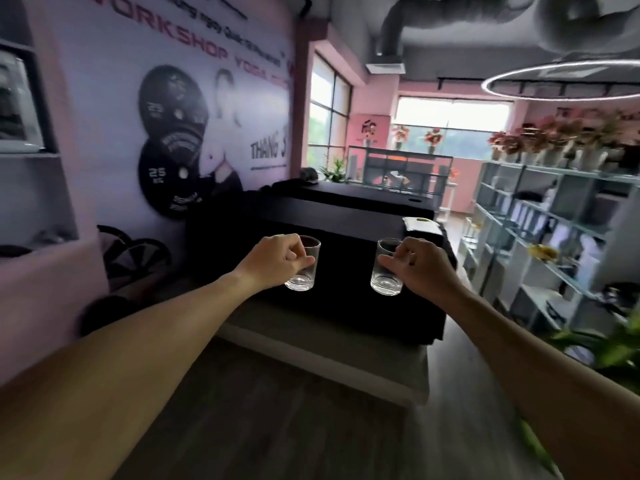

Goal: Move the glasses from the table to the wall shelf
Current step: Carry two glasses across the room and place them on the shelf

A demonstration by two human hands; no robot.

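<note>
Head view is filled mostly by the room: a pink wall carrying a large workshop poster (194, 109), and at the far left edge a recessed wall shelf (31, 154) with blurred items on it, which is judged to be the destination. Ahead, a black-draped worktop (346, 306) is seen, with a second dark one behind it; an open shelving rack (540, 237) topped with potted flowers runs along the right. Both forearms are stretched forward over the near worktop. A clear glass (304, 268) is held by the left hand (277, 261), its grip closed around the upper wall with thumb and fingers curled, the thick base hanging free below. A second clear glass (386, 271) is held the same way by the right hand (426, 265). Both glasses are kept upright and well apart, probably so that they cannot knock together while carried. Neither appears to rest on the cloth, though contact cannot be ruled out. The carrying step is judged to be under way, with a turn leftward needed to reach the shelf.
</note>
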